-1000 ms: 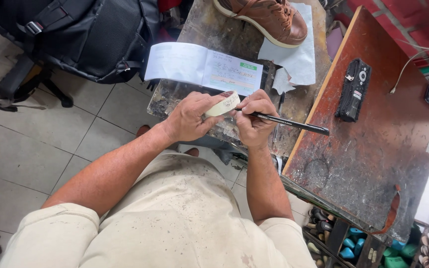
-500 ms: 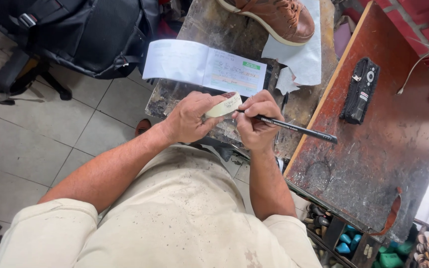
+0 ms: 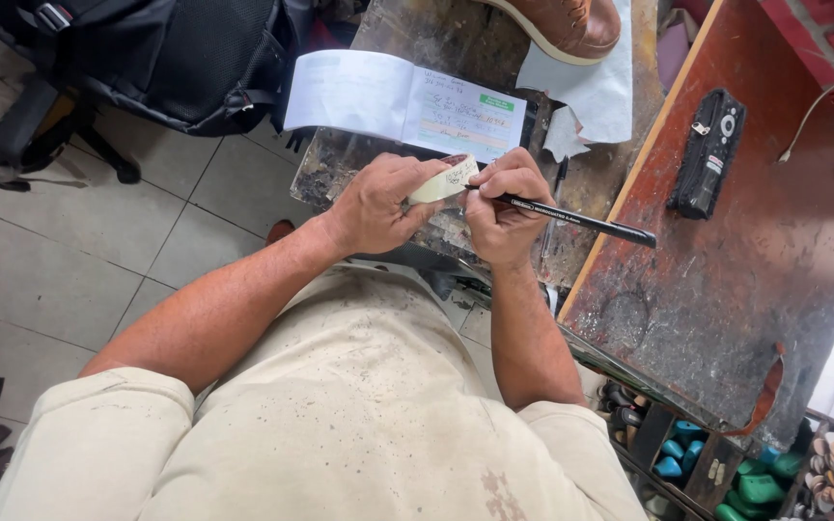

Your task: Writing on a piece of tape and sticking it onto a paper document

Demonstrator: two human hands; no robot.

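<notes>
My left hand [image 3: 374,205] holds a roll of pale masking tape [image 3: 446,180] above the near edge of a worn workbench [image 3: 417,29]. My right hand [image 3: 502,207] grips a black pen [image 3: 581,220] with its tip on the tape's outer face, where some handwriting shows. Just beyond my hands an open receipt book [image 3: 403,99] lies on the bench, left page blank, right page filled in.
A brown shoe [image 3: 562,24] rests on white paper [image 3: 591,92] at the bench's far end. A red-brown board [image 3: 755,270] on the right carries a black remote-like case [image 3: 711,154]. A black backpack [image 3: 156,58] sits on a chair at left. Shelves of small items [image 3: 726,463] are below right.
Both hands stay together on the tape with the pen; they shifted only slightly. The camera view tilted a little.
</notes>
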